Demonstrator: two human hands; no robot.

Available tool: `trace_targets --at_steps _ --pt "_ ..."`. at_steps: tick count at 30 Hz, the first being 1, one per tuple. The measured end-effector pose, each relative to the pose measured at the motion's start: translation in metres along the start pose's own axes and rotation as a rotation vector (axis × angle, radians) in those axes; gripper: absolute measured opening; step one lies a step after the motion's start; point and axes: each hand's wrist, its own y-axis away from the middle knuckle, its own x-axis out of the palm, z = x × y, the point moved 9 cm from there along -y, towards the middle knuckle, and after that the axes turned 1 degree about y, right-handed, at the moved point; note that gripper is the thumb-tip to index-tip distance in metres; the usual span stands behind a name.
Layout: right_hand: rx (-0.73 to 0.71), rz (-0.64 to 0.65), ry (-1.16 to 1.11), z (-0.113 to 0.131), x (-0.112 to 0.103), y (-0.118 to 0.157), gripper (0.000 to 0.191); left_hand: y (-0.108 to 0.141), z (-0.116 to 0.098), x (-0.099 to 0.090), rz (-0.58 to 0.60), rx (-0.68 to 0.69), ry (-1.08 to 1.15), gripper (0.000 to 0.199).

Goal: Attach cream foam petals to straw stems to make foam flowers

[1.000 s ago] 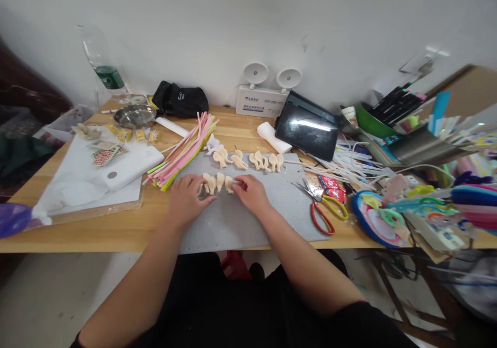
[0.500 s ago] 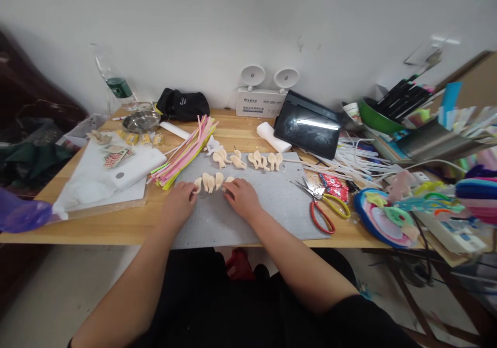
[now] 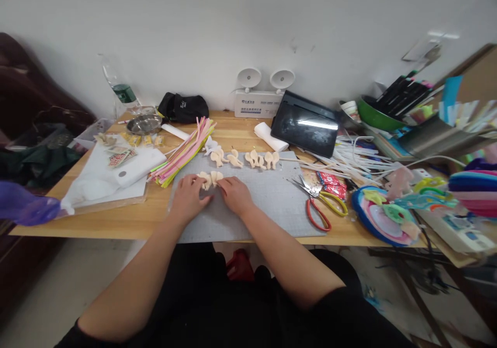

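A short row of cream curled pieces (image 3: pixel 212 178), petal-like in shape, lies on the grey cutting mat (image 3: pixel 272 208). My left hand (image 3: pixel 189 198) is at the row's left end, its fingers bent against the pieces and its thumb spread apart below them. From the right, my right hand (image 3: pixel 235 193) closes its fingertips on the end piece, partly hiding it. Behind my hands, more cream curled pieces (image 3: pixel 254 159) stand in a loose line along the mat's far edge. A bundle of pink and yellow fuzzy stems (image 3: pixel 186 151) lies beside my left hand.
Scissors with red and yellow handles (image 3: pixel 318 203) and a red packet (image 3: pixel 332 184) lie right of the mat. White stems (image 3: pixel 357 154) spread behind them, near a black tablet-like device (image 3: pixel 305 125). A white power bank-like box (image 3: pixel 140 167) and a metal bowl (image 3: pixel 144 124) sit left.
The front row of cream pieces is now bunched closer together. My left hand has moved right and its thumb has spread; my right hand has shifted slightly left.
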Motion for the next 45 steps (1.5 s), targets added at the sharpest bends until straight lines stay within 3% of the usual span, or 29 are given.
trace_targets --at_steps 3,6,10,17,20,23,27,29,31,34,38,41,45 --pt "0.017 -0.068 -0.128 -0.006 -0.007 0.000 0.031 -0.002 -0.017 -0.001 0.000 0.048 -0.040 0.050" --pt "0.150 -0.231 -0.291 -0.028 -0.022 0.004 0.027 -0.005 -0.033 0.004 0.048 0.092 -0.057 0.053" --pt "0.280 -0.365 -0.407 -0.047 -0.031 0.010 0.018 -0.011 -0.042 0.015 0.089 0.132 -0.095 0.032" --pt "0.292 -0.340 -0.491 -0.049 -0.027 0.007 0.017 -0.025 -0.007 0.021 0.114 0.066 -0.083 0.028" --pt "0.303 -0.330 -0.495 -0.051 -0.025 0.007 0.017 -0.025 -0.003 0.014 0.154 0.133 -0.032 0.034" --pt "0.306 -0.324 -0.489 -0.051 -0.026 0.007 0.017 -0.021 0.000 -0.003 0.119 0.191 -0.011 0.035" --pt "0.294 -0.327 -0.492 -0.050 -0.029 0.007 0.016 -0.021 0.033 -0.038 -0.122 0.014 -0.077 0.031" --pt "0.294 -0.329 -0.503 -0.050 -0.030 0.007 0.017 -0.024 0.050 -0.047 -0.151 -0.079 -0.152 0.030" --pt "0.294 -0.329 -0.514 -0.049 -0.029 0.008 0.017 -0.031 0.064 -0.050 -0.108 -0.152 -0.240 0.030" --pt "0.292 -0.330 -0.527 -0.049 -0.029 0.008 0.017 -0.045 0.076 -0.049 -0.004 -0.237 -0.354 0.031" --pt "0.292 -0.328 -0.540 -0.048 -0.028 0.007 0.017 -0.066 0.070 -0.037 0.095 -0.246 -0.338 0.032" --pt "0.293 -0.318 -0.539 -0.048 -0.027 0.007 0.017 -0.080 0.063 -0.025 0.079 -0.234 -0.302 0.040" --pt "0.311 -0.304 -0.545 -0.050 -0.025 0.007 0.016 -0.092 0.074 -0.007 0.094 -0.313 -0.294 0.052"
